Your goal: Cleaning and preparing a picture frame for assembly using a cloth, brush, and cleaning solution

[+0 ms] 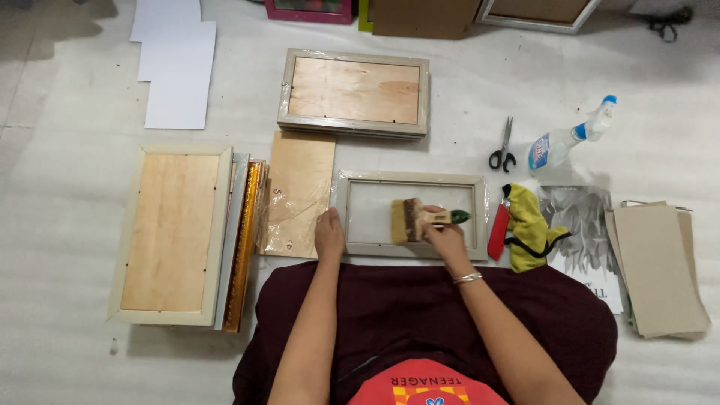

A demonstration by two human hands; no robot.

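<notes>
Both hands on open frame (411,180): left hand (329,234) flat at 9 o'clock edge; right hand (444,234) grips brush (409,220) over its glass centre.

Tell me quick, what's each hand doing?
Left hand: open, pressing flat on the picture frame.
Right hand: closed, holding the paintbrush.

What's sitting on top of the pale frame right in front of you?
On the pale rectangular wooden frame, a wide flat wooden-handled brush rests bristles-down on its glass, gripped by the right hand. The left hand presses the frame's left edge. The glass under the brush is hidden.
</notes>
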